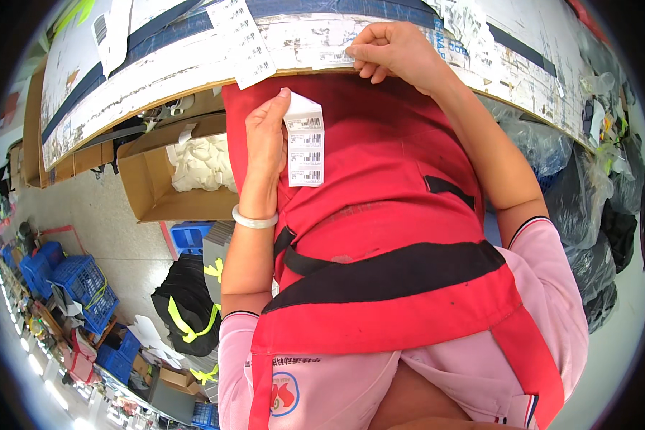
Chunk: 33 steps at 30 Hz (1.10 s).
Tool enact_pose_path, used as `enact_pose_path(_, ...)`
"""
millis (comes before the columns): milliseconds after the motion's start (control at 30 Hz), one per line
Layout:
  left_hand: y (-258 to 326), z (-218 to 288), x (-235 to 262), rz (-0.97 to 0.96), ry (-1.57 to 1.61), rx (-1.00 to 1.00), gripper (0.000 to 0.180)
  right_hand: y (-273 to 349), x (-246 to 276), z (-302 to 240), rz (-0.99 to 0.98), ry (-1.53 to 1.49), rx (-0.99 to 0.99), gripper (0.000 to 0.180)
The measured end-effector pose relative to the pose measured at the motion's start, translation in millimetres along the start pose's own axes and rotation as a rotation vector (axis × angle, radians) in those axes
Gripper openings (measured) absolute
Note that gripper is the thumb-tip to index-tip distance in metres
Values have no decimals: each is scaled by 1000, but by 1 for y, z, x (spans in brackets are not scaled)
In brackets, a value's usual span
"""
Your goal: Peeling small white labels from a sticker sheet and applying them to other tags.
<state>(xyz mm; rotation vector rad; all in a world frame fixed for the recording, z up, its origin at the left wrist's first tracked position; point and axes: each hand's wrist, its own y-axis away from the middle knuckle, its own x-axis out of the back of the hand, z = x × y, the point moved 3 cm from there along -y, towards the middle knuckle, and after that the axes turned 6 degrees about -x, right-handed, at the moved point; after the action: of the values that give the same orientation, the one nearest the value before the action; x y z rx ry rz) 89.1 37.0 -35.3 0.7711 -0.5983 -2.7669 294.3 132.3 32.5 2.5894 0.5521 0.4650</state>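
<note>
Between the thumb and fingers of my left hand is a folded strip of white barcode labels, which hangs down in front of my red apron. My right hand is over the table's near edge, thumb and forefinger pinched together at the end of a small white label strip. That strip lies nearly flat along the edge. Left of it, a longer strip of barcode labels lies across the white table and overhangs the edge a little.
More labels lie at the table's far left, and a crumpled bunch of white strips at the far right. A cardboard box with white pieces stands below on the left. Clear plastic bags pile up on the right. Blue crates stand farther left.
</note>
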Motion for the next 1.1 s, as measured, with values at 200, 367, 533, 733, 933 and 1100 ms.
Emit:
enact_pose_path(200, 0, 0, 1, -25, -5, 9, 25, -2, -1, -1, 2, 12, -22, 18)
enact_pose_path(367, -1, -1, 2, -20, 0, -5, 24, -1, -2, -3, 14, 23, -27, 18)
enact_pose_path(533, -1, -2, 2, -13, 0, 4, 24, 0, -4, -6, 29, 48, -64, 18)
enact_pose_path(733, 0, 1, -2, -17, 5, 4, 24, -2, -4, -2, 16, 18, -48, 18)
enact_pose_path(933, -2, -1, 1, -28, -1, 11, 24, -4, -4, -2, 12, 71, 7, 18)
enact_pose_path(1100, -2, 0, 0, -11, -18, -1, 24, 0, -9, -8, 64, 178, 57, 20)
